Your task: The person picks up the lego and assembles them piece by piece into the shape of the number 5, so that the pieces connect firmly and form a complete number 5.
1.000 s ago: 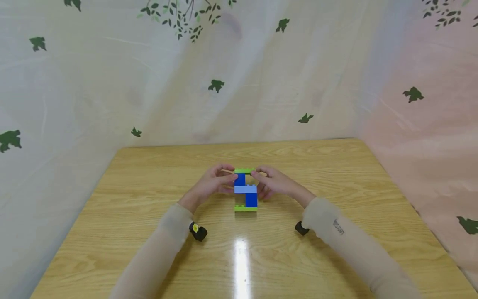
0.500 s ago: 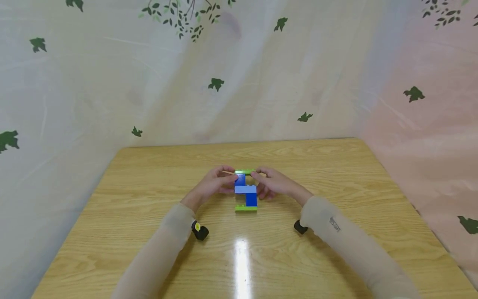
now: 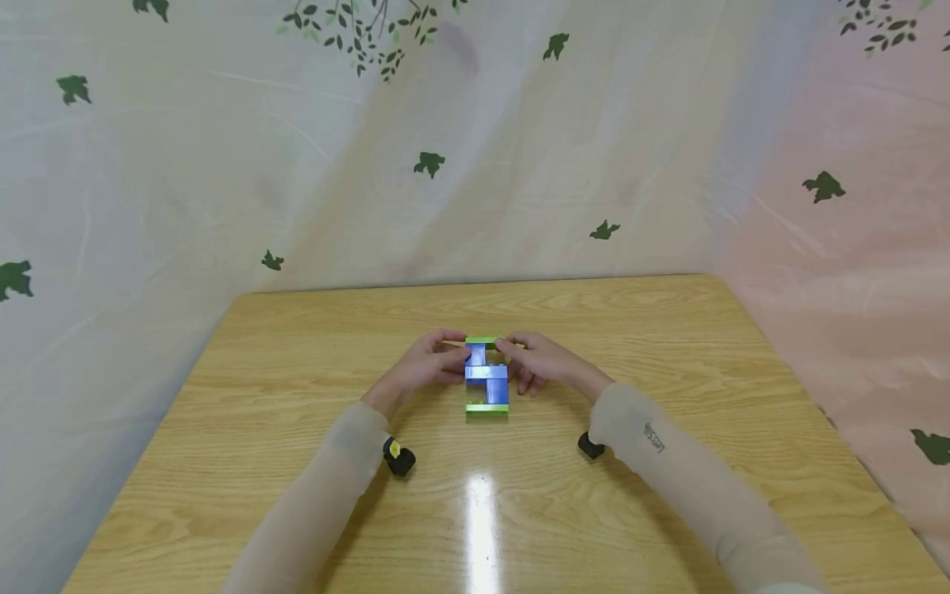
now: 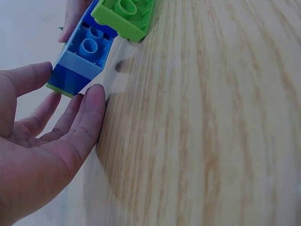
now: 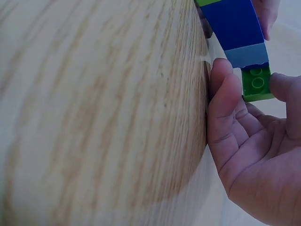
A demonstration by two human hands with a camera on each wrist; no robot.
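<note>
A toy brick structure, stacked in a stepped S shape, stands between both hands. Pale blue brick (image 3: 486, 373) forms its middle. One dark blue brick (image 3: 477, 356) sits above it on the left, another dark blue brick (image 3: 497, 392) below on the right. Long green bricks cap both ends, the upper green brick (image 3: 482, 340) and the lower green brick (image 3: 486, 409). My left hand (image 3: 423, 365) grips the upper left side, thumb on the dark blue brick. My right hand (image 3: 545, 360) pinches the upper green brick's right end. In the left wrist view hollow brick undersides show.
The wooden table (image 3: 653, 511) spreads around the structure, with a bright light reflection in front of it. Black wrist cameras are strapped below both cuffs, the left camera (image 3: 402, 460) and the right camera (image 3: 591, 446). A leaf-patterned curtain (image 3: 505, 206) hangs behind the table.
The brick structure has shifted slightly up and left in the head view, and its front faces catch more light. Both hands keep their hold; the right forearm has moved slightly inward.
</note>
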